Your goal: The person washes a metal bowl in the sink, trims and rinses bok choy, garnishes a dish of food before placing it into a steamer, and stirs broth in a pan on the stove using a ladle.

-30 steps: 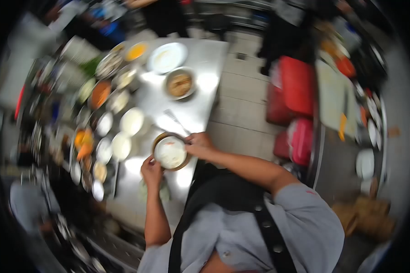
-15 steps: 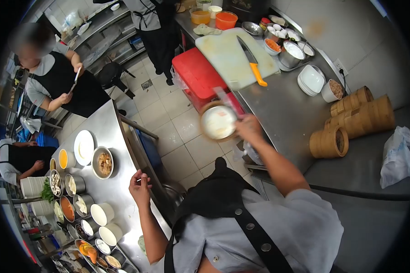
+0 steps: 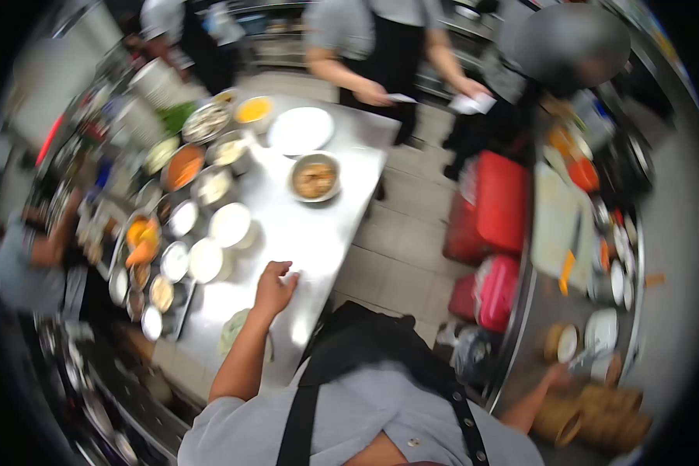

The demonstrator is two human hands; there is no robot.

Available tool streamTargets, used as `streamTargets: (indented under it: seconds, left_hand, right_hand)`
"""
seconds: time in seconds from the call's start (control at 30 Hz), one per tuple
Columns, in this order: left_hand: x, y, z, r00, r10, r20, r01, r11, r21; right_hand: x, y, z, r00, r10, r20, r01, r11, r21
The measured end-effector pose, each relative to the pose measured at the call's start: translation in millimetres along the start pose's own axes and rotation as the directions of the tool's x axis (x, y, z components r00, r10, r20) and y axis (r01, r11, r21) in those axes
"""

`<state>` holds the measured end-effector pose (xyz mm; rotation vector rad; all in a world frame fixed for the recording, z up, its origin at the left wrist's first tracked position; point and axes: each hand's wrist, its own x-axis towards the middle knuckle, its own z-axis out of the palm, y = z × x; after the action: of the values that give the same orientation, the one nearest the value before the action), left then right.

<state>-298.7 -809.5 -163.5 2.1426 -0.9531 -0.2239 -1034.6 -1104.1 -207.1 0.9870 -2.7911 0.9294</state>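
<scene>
My left hand (image 3: 275,289) hovers over the steel table (image 3: 326,225) with fingers loosely bent and apart, holding nothing. Nearest to it are white tubs (image 3: 231,225) and a green cloth (image 3: 234,330). Farther up the table, a metal bowl of brown food (image 3: 315,179) sits beside a white plate (image 3: 301,130). Over the right counter, my right hand (image 3: 553,379) is smeared by motion. A blurred silvery utensil (image 3: 579,359) shows by its fingers; its kind and the grip are unclear. Around that hand are a small bamboo steamer with white contents (image 3: 563,342), white bowls (image 3: 601,330) and stacked bamboo steamers (image 3: 590,415).
Several metal containers of ingredients (image 3: 183,167) crowd the table's left side. On the right counter lie a cutting board (image 3: 551,221) and an orange-handled knife (image 3: 570,260). Red boxes (image 3: 505,206) stand on the floor between. A person (image 3: 377,46) stands beyond the table.
The view has swung left toward the table. My right hand has moved to the counter by the steamers; the small steamer now stands there. My left hand's fingers have loosened.
</scene>
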Motion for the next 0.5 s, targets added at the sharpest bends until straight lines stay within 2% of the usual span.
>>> streamTargets:
  seconds: [0.03, 0.07, 0.1, 0.13, 0.17, 0.2, 0.23, 0.27, 0.3, 0.37, 0.43, 0.5]
  left_hand:
    - [-11, -6, -13, 0.998, -0.062, -0.017, 0.063, 0.996, 0.065]
    - [-25, -11, -27, 0.998, -0.070, -0.001, 0.069, 0.984, 0.162]
    - [-38, -15, -39, 0.997, -0.079, 0.028, 0.069, 0.965, 0.254]
    - [-51, -22, -50, 0.985, -0.161, 0.064, 0.138, 0.951, 0.278]
    - [-66, -23, -54, 0.966, -0.238, 0.104, 0.197, 0.932, 0.304]
    - [-78, -27, -58, 0.941, -0.307, 0.142, 0.248, 0.912, 0.328]
    - [-90, -32, -59, 0.952, -0.293, 0.087, 0.247, 0.906, 0.343]
    - [-103, -36, -59, 0.960, -0.279, 0.033, 0.248, 0.898, 0.363]
    - [-115, -40, -58, 0.965, -0.263, -0.020, 0.251, 0.889, 0.382]
    - [-132, -49, -59, 0.933, -0.313, -0.178, 0.354, 0.888, 0.292]
    - [-142, -47, -59, 0.872, -0.322, -0.369, 0.426, 0.870, 0.247]
    - [-153, -57, -59, 0.811, -0.320, -0.490, 0.464, 0.861, 0.207]
  right_hand:
    - [-47, -38, -15, 0.933, -0.328, -0.148, 0.343, 0.935, 0.090]
    - [-76, -59, -8, 0.827, -0.557, -0.075, 0.562, 0.821, 0.098]
    - [-103, -74, -3, 0.667, -0.745, -0.018, 0.742, 0.661, 0.114]
    - [-154, -99, -2, 0.597, -0.787, 0.159, 0.739, 0.616, 0.273]
    - [-202, -126, -3, 0.444, -0.810, 0.383, 0.713, 0.578, 0.397]
    - [-251, -150, 5, 0.287, -0.857, 0.428, 0.678, 0.498, 0.541]
    - [-303, -188, -8, 0.075, -0.874, 0.481, 0.649, 0.409, 0.642]
    - [-355, -222, -17, -0.022, -0.886, 0.463, 0.470, 0.399, 0.787]
    - [-391, -247, -11, -0.100, -0.790, 0.605, 0.467, 0.500, 0.730]
    - [-463, -307, -19, -0.350, -0.710, 0.611, 0.243, 0.561, 0.792]
    - [-518, -368, -34, -0.681, -0.644, 0.348, -0.013, 0.486, 0.874]
    - [-576, -426, -76, -0.752, -0.589, 0.295, -0.022, 0.469, 0.883]
